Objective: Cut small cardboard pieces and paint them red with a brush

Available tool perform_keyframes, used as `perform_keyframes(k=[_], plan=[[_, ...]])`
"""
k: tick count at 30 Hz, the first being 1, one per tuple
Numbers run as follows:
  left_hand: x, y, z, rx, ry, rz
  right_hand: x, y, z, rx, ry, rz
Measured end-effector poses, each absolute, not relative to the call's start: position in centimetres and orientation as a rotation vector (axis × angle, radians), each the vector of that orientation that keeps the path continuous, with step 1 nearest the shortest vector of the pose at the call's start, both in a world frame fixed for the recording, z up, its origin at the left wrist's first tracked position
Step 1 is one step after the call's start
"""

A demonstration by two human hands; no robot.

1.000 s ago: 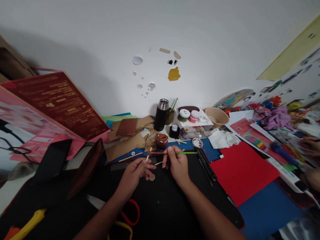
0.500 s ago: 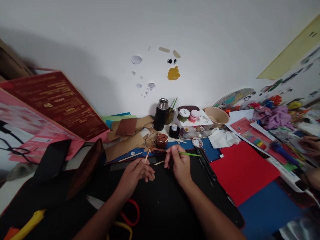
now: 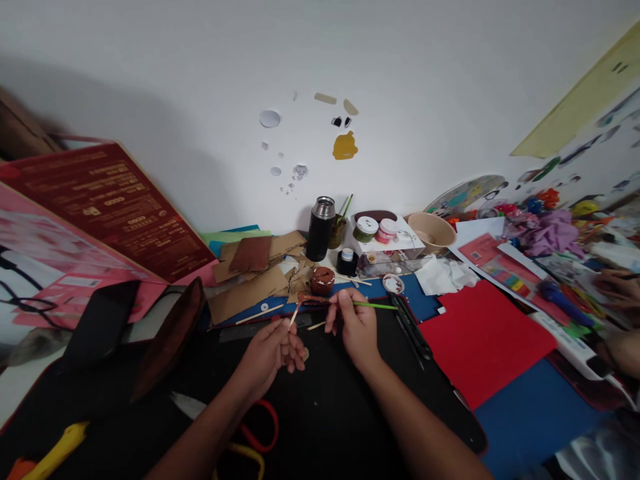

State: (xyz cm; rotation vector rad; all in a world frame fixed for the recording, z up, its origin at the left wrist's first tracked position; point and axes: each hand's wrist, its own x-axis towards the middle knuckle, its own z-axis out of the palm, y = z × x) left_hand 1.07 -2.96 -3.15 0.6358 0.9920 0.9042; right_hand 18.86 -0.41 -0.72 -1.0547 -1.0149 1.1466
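Observation:
Between thumb and fingers, my left hand (image 3: 275, 347) pinches a thin pale wooden stick (image 3: 294, 315) whose upper end is coloured brown. My right hand (image 3: 354, 327) grips a green-handled paintbrush (image 3: 375, 305), held nearly level with its bristles pointing left. The brush tip meets the stick's brown end, or lies very close to it. Just behind the brush stands an open jar of brown paint (image 3: 323, 281). A small roundish piece (image 3: 305, 354) shows by my left fingers; whether they hold it I cannot tell. Both hands are above a black mat (image 3: 320, 413).
Scissors (image 3: 263, 427) lie under my left forearm, a black cutter (image 3: 414, 330) right of my right hand. Cardboard (image 3: 250, 293), a black flask (image 3: 321, 230) and paint jars (image 3: 367, 229) stand behind. Red paper (image 3: 487, 340) lies right. Another person's hand (image 3: 617, 287) is at far right.
The brush tip has shifted slightly along the stick's brown end. Both hands stay in nearly the same place, and the whole view has moved a little.

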Motion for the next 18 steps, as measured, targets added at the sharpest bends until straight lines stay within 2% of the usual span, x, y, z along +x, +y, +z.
perform_keyframes(k=[10, 18], plan=[[0.81, -2.88, -2.80, 0.480, 0.995, 0.910, 18.77, -1.10, -0.82, -1.013, -1.052, 1.243], [0.69, -2.95, -2.84, 0.436, 0.925, 0.894, 19.14, -0.45, -0.79, -1.035, -0.957, 1.165]])
